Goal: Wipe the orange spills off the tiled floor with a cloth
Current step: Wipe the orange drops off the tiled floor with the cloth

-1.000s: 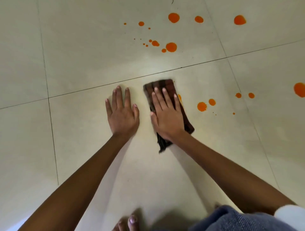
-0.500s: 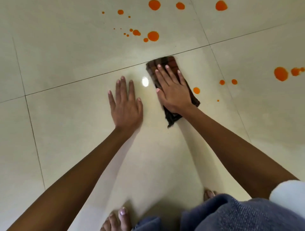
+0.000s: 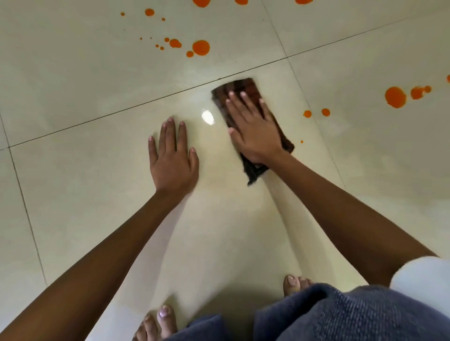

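A dark brown folded cloth (image 3: 241, 88) lies on the cream tiled floor (image 3: 73, 73), just below a grout line. My right hand (image 3: 253, 129) presses flat on it, fingers spread, and covers most of it. Beside it, my left hand (image 3: 173, 160) rests flat on the bare tile, holding nothing. Orange spills show as a cluster of drops (image 3: 201, 48) beyond the cloth, two small drops (image 3: 307, 113) to its right, a tiny speck (image 3: 301, 141), and a large blot (image 3: 395, 96) at far right. More orange spots (image 3: 201, 2) are cut off by the top edge.
My bare toes (image 3: 165, 316) and the other foot (image 3: 293, 283) stand on the tile at the bottom, partly under blue-grey clothing (image 3: 341, 316). A bright light reflection (image 3: 207, 116) lies between my hands. Grout lines cross the floor.
My right hand has pushed the cloth forward and to the right. The orange drops that lay just right of the cloth are gone. My left hand has stayed flat on the tile.
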